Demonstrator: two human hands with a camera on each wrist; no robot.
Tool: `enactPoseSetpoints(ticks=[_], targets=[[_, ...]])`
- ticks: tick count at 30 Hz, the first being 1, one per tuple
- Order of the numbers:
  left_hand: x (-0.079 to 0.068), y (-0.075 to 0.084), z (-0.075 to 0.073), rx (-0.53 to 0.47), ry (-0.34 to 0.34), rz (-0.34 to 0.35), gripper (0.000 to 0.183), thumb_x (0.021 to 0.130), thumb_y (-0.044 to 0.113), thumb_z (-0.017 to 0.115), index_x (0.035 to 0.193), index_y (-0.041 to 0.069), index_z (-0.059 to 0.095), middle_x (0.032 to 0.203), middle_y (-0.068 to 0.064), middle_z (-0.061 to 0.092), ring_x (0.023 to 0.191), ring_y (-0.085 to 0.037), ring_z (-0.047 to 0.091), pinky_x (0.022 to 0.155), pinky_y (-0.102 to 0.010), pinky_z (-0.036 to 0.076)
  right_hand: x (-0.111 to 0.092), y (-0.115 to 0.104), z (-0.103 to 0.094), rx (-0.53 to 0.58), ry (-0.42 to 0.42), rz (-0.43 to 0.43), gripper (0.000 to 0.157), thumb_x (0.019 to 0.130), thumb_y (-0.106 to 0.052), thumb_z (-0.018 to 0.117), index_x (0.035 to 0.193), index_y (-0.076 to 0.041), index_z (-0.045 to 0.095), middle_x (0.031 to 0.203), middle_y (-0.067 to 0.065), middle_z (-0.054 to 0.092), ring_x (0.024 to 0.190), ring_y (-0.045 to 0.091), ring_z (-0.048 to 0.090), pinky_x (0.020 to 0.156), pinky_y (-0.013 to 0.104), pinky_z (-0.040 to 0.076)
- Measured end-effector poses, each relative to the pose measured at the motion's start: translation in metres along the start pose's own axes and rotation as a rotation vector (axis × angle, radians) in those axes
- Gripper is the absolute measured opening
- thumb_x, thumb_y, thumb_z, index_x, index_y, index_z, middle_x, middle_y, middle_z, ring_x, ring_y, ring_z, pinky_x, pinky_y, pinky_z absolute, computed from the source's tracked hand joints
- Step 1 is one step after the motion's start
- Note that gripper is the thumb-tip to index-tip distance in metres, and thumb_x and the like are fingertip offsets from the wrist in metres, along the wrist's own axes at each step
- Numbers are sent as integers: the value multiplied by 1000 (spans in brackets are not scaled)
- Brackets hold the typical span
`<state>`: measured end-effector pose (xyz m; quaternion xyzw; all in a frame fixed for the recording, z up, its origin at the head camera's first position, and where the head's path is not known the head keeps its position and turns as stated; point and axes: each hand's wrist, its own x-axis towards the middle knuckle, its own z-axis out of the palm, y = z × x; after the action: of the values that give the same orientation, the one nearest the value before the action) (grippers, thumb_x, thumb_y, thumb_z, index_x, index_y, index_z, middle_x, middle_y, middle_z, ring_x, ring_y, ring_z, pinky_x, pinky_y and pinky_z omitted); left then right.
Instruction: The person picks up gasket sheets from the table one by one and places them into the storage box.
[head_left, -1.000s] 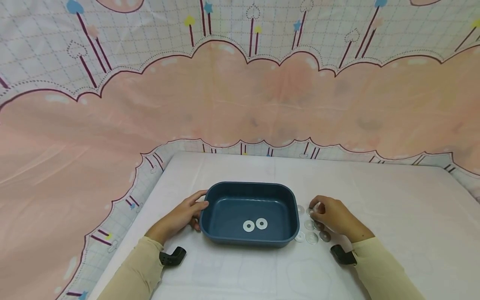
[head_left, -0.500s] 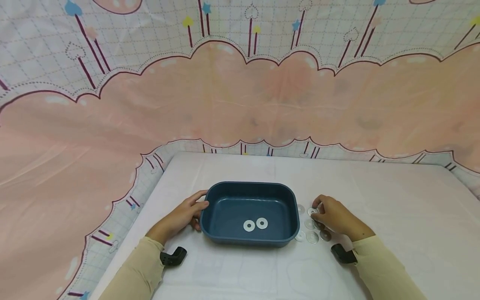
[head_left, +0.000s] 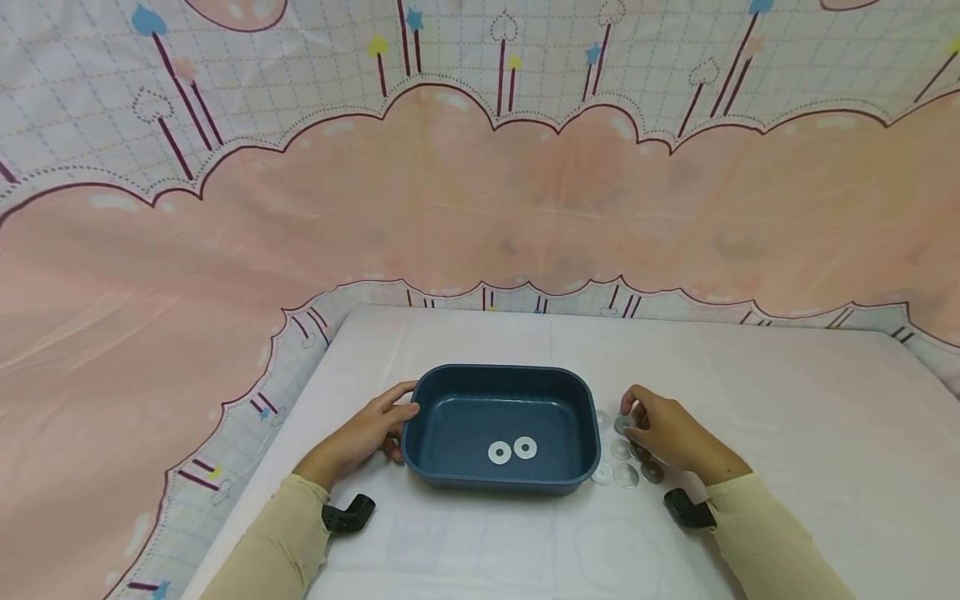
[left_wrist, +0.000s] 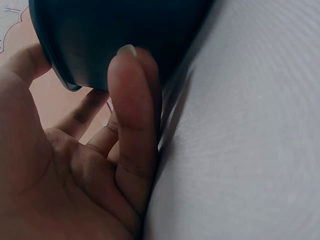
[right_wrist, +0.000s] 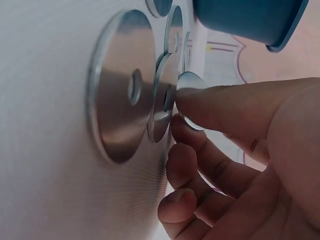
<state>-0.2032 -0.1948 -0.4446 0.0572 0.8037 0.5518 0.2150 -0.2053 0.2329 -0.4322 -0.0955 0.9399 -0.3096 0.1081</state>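
A dark blue rectangular basin (head_left: 501, 417) stands on the white-covered table, with two flat metal washers (head_left: 512, 450) lying inside it. My left hand (head_left: 363, 437) holds the basin's left end, thumb at the rim and fingers against the outer wall (left_wrist: 100, 45). Right of the basin, several washers (head_left: 626, 476) lie flat and close together; two big ones (right_wrist: 122, 87) show nearest the right wrist camera. Between thumb and fingertips my right hand (head_left: 671, 433) pinches another washer (right_wrist: 191, 80), tilted at the far side of the group. The thumb covers part of it.
A white cloth (head_left: 787, 417) covers the tabletop. Behind and to the left hangs a pink and white patterned curtain (head_left: 480, 192). A black camera mount (head_left: 349, 513) sits at the left wrist, and another (head_left: 688, 508) at the right.
My right hand has risen slightly, and the washer at its fingertips has gone from lying flat to tilted. The left hand and the basin stay in place.
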Motion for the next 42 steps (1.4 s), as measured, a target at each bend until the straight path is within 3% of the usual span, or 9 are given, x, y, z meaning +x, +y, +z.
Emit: enactPoseSetpoints(ticks=[20, 25, 31, 36, 42], targets=[[1, -1, 1, -10, 0, 1, 52, 88, 54, 48, 136, 40, 33, 80, -13, 68, 57, -25, 60, 59, -36, 51, -2, -5, -2, 13, 6, 26, 22, 89, -3, 53, 107, -14, 47, 82, 7, 56, 68, 17, 52, 54, 27, 44], [1, 1, 0, -6, -5, 6, 51, 90, 51, 47, 137, 38, 32, 79, -13, 68, 57, -25, 60, 59, -36, 51, -4, -6, -5, 7, 37, -4, 24, 88, -2, 53, 109, -13, 47, 83, 7, 55, 69, 18, 52, 55, 27, 44], [1, 2, -1, 3, -12, 9, 51, 92, 50, 46, 138, 37, 31, 79, -12, 68, 56, -24, 60, 59, -35, 51, -5, -10, -7, -35, 126, -56, 25, 88, -3, 55, 110, -12, 48, 83, 6, 55, 71, 17, 51, 59, 25, 44], [0, 2, -2, -6, -18, 12, 49, 94, 45, 44, 140, 35, 30, 78, -11, 68, 56, -23, 60, 58, -35, 51, -7, -16, -9, -42, 232, -115, 28, 86, -1, 58, 111, -10, 49, 84, 7, 56, 70, 17, 49, 54, 22, 44], [-11, 19, 1, -18, -22, 20, 49, 96, 38, 44, 141, 28, 29, 80, -12, 68, 57, -23, 60, 59, -35, 52, -10, -22, -11, -42, 333, -202, 32, 85, -1, 61, 113, -12, 51, 84, 4, 56, 72, 16, 49, 58, 20, 44]])
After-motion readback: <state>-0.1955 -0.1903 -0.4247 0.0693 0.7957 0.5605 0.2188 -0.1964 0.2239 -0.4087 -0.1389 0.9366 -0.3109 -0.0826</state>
